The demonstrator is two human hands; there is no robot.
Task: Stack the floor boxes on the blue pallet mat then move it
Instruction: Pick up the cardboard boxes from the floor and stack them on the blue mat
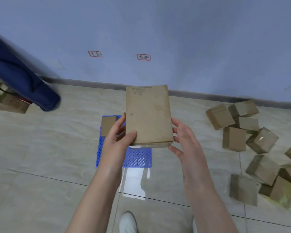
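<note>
Held between left grip (118,137) and right grip (185,140), fingers curled against its sides, a box (148,115) hangs above the blue mat (138,157) on the tiled floor (40,148). One small box (107,125) lies on the mat's far left corner. More boxes (233,140) lie heaped on the floor at right, near a pale blue wall (175,31).

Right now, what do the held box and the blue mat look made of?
The held box looks like plain brown cardboard, matte and scuffed, with a folded edge. The blue mat is likely moulded plastic, slightly glossy, with a slotted grid.
</note>
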